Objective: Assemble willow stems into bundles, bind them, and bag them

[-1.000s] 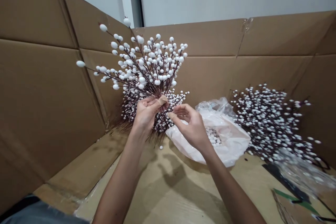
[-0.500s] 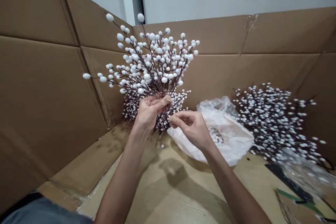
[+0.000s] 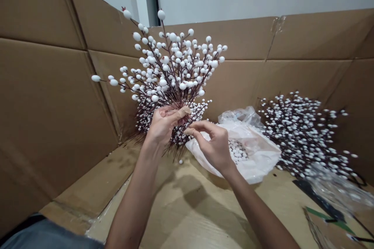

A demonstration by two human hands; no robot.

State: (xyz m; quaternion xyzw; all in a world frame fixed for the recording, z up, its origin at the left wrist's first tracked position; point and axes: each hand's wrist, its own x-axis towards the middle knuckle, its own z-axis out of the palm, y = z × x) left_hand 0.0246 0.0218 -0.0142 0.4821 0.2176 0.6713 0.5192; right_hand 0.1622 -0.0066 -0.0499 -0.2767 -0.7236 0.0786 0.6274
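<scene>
My left hand (image 3: 165, 122) is closed round the gathered stems of an artificial berry spray (image 3: 175, 62), whose brown twigs fan upward with many white berries. Tape or a covering wraps my left thumb. Just below and to the right, my right hand (image 3: 212, 140) holds thumb and forefinger close together near the lower ends of the stems. Whatever may lie between those fingertips is too small to make out. Behind the hands, a pile of similar berry stems (image 3: 147, 114) rests on the table.
A white plastic bag (image 3: 257, 159) holding loose white berries (image 3: 238, 151) sits right of the hands. Farther right lies another heap of berry stems (image 3: 300, 136), with clear plastic (image 3: 339, 186) and a dark strip (image 3: 320, 200) before it. Cardboard walls (image 3: 233, 42) surround the table (image 3: 204, 218).
The berry spray has tilted slightly, its top shifting right and up. My right hand has moved a little left and stays pinched near the stems.
</scene>
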